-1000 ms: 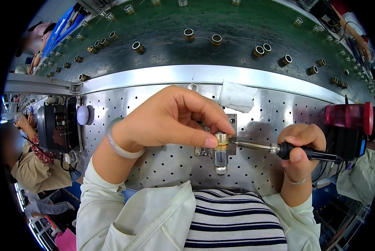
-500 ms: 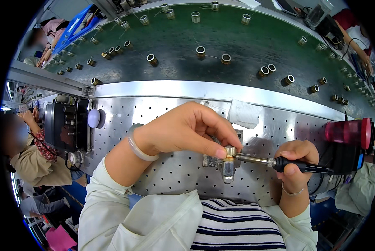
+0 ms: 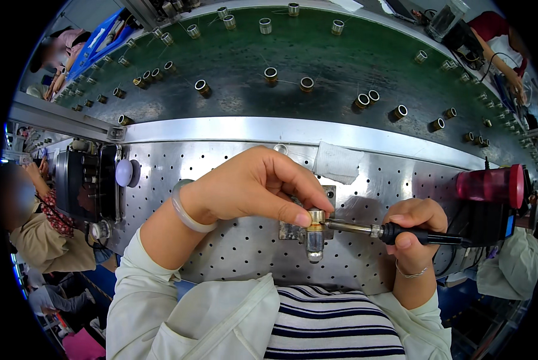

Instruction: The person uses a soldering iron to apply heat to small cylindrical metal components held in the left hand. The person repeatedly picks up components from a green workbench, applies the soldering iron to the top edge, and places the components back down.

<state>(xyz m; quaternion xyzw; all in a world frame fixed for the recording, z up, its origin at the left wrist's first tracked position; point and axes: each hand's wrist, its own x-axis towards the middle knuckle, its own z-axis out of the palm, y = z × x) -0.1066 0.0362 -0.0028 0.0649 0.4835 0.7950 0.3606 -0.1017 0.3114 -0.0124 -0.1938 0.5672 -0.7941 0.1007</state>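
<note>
Left hand: the left hand reaches in from the left with fingers curled together, thumb and forefinger pinched on the top of the small brass-and-steel cylindrical fitting.
Right hand: the right hand is wrapped tight around the black handle of the slim soldering iron with a metal shaft, whose tip touches the brass collar of the fitting.
Fitting's place: upright in a small grey metal fixture block on the perforated steel table, just in front of the person's striped shirt.
Done so far: the fitting is seated in the block and the iron is on the joint, so by my judgement the soldering of this piece is under way.
Left to do: the joint does not look finished; no solder bead can be made out, and both hands are engaged with the piece.
Other pieces: many short brass-rimmed cylindrical parts stand scattered on the green conveyor belt beyond the table's rail; whether they are finished cannot be told.
Nearby: a folded white cloth pad lies on the table past the block, and a red translucent cylinder sits at the right.
Hidden: the left fingers cover the fitting's top; any wire or solder strand there is too fine to see.
Cut off: the iron's cord and the rim of the scene are bent and blurred.
</note>
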